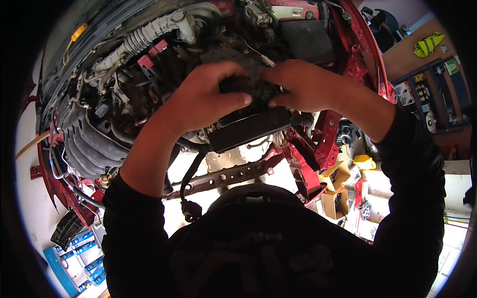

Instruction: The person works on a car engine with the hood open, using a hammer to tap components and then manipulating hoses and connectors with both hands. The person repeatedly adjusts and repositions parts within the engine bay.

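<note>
In the engine bay of a red car, both my hands work on a black box-shaped part (251, 130) with dark cables at its ends. My left hand (211, 94) is curled round its upper left side, the thumb lying along the top. My right hand (300, 88) grips the upper right side, thumb and fingers bent inward. The two thumbs point at each other across a small gap. Shadow hides what lies under my fingertips. A black cable with a connector (191, 210) hangs down from the box's left end.
To the left sit a ribbed intake manifold (89, 144) and a corrugated air hose (144, 38). A red front crossmember (238, 173) runs below the box. Opened cardboard boxes (335, 191) stand on the floor at right. Tools hang on a wall rack (437, 94).
</note>
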`<action>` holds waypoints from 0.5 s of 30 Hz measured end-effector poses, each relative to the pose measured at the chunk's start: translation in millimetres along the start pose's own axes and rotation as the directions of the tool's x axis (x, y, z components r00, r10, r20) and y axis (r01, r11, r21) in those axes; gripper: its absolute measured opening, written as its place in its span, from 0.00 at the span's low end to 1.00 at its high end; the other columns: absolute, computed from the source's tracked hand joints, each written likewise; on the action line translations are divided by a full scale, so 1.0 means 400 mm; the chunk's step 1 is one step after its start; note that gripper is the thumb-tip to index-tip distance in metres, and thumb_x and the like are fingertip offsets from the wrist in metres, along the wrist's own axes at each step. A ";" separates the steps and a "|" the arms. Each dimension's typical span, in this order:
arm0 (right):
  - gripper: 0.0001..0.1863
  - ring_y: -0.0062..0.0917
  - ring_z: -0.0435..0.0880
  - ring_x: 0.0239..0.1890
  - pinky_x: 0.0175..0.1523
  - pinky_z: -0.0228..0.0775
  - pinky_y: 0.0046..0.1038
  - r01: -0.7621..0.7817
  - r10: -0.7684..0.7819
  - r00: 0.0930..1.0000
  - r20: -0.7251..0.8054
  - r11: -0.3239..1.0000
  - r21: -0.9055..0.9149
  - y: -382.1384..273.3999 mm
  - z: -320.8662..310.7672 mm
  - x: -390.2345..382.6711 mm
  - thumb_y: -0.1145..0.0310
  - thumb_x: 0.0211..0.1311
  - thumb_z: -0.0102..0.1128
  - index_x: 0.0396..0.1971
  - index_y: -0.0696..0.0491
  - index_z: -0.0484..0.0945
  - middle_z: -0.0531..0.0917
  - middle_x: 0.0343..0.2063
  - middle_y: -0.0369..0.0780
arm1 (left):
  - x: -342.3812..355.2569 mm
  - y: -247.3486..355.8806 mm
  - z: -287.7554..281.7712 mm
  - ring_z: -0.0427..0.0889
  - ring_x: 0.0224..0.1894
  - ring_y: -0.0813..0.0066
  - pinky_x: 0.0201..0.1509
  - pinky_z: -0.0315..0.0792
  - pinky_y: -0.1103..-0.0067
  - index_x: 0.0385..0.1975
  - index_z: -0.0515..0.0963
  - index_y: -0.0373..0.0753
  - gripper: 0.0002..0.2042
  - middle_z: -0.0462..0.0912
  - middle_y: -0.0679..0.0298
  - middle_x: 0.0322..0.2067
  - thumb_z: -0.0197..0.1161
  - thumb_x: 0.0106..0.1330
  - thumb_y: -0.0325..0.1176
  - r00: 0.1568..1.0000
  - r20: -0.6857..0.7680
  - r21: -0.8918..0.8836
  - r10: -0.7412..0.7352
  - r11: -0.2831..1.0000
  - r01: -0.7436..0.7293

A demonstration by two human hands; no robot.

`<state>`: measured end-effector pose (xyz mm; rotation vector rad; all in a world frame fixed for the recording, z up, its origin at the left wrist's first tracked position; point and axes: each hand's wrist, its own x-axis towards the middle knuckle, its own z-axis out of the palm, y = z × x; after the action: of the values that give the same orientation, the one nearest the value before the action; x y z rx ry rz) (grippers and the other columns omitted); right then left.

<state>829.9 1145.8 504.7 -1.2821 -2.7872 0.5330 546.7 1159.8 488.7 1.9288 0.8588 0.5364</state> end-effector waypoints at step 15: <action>0.22 0.55 0.88 0.55 0.60 0.80 0.53 0.005 0.008 0.994 0.109 0.992 -0.123 -0.015 -0.021 0.014 0.63 0.70 0.77 0.59 0.56 0.85 0.89 0.49 0.50 | -0.005 0.008 0.019 0.88 0.41 0.72 0.48 0.81 0.71 0.56 0.83 0.39 0.15 0.90 0.61 0.39 0.76 0.72 0.28 0.994 -0.096 0.204 0.056 0.978 -0.035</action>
<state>823.2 1148.6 514.0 -1.3158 -2.9522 0.4503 551.4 1153.1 487.8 2.1250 0.9668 0.5974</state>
